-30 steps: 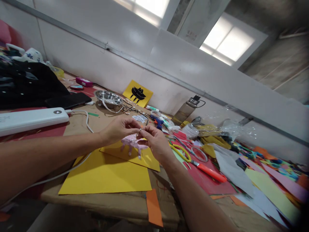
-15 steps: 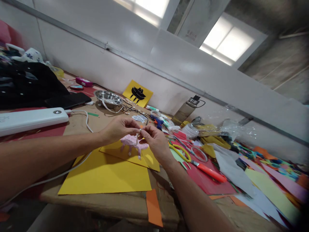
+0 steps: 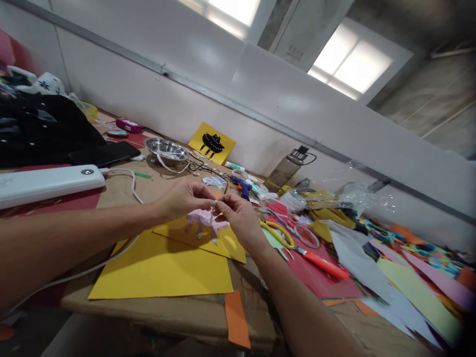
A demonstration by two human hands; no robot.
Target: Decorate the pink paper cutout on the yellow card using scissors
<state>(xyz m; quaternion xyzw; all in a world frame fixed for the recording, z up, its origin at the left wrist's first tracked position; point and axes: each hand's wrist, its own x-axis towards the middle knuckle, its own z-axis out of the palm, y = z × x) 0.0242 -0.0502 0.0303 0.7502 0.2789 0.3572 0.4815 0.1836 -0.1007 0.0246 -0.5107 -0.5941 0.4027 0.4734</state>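
The pink figure (image 3: 204,220) hung just above the yellow paper (image 3: 163,270) on the table (image 3: 122,191), its long axis running left to right, thin legs pointing down. The left hand (image 3: 182,197) and right hand (image 3: 238,215) met over it, fingertips pressed together, pinching a tiny pale piece (image 3: 214,203) at its top. That piece was too small to identify, and fingers hid the figure's upper edge.
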